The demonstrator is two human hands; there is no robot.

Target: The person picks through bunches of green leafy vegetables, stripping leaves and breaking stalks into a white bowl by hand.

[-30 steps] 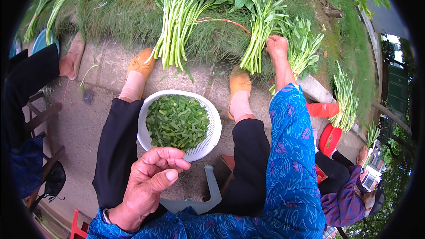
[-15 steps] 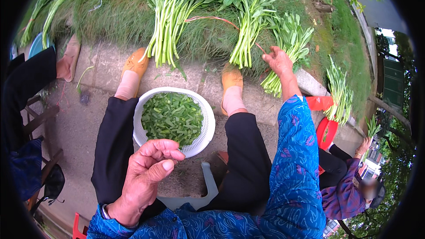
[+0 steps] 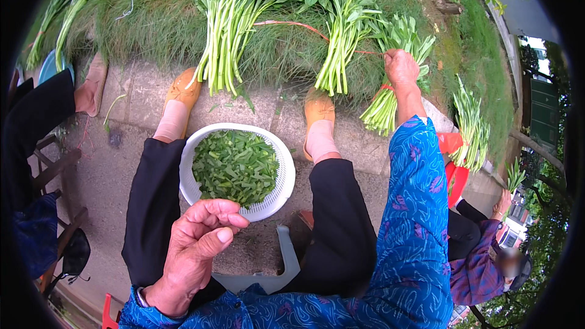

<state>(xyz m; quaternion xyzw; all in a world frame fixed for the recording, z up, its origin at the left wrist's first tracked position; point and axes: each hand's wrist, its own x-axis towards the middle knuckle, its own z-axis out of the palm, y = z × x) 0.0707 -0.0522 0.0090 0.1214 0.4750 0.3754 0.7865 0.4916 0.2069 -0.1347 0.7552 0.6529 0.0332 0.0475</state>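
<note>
We could reach the basket [image 3: 289, 167] from its far side, between two orange shoes [image 3: 182, 90]; our dark-trousered legs [image 3: 151, 213] flank it, and our left hand [image 3: 198, 240] stands before its near rim. Between the left bundle [image 3: 223, 39] and the middle bundle [image 3: 339, 42] lies a grassy gap [image 3: 286, 55]; the red string [image 3: 292, 22] crosses it, and our right hand [image 3: 402, 70] partly blocks the right bundle [image 3: 379, 109].

Upper right, my right hand [image 3: 401, 68] pinches a red string [image 3: 368, 53]; lower left, my left hand [image 3: 194, 248] curls loosely below the white basket [image 3: 285, 176]
</note>
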